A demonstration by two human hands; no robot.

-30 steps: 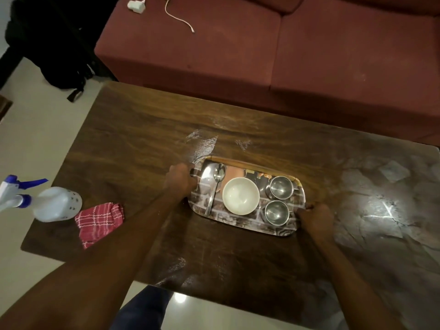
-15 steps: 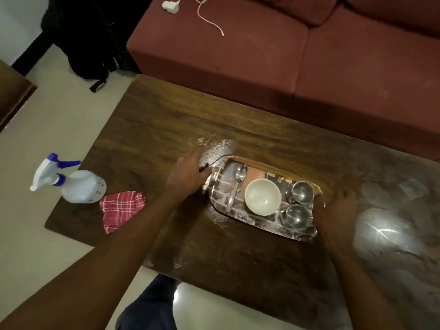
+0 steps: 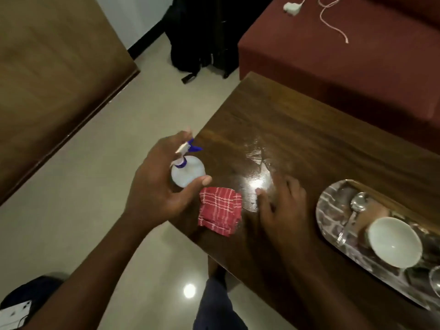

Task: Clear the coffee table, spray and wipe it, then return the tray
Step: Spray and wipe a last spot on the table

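Observation:
A white spray bottle with a blue trigger lies at the left corner of the dark wooden coffee table. My left hand curls round it, thumb on its body and fingers past the nozzle. A folded red checked cloth lies just right of the bottle. My right hand rests flat on the table beside the cloth, fingers spread. The steel tray sits at the right with a spoon, a white bowl and a steel cup cut off by the frame edge.
A maroon sofa runs along the table's far side, with a white charger and cable on it. A black bag stands on the floor beyond the table corner. A wooden panel fills the left.
Both hands have left the tray and moved left. My left hand has closed around the spray bottle, my right hand rests by the cloth. The view swung left.

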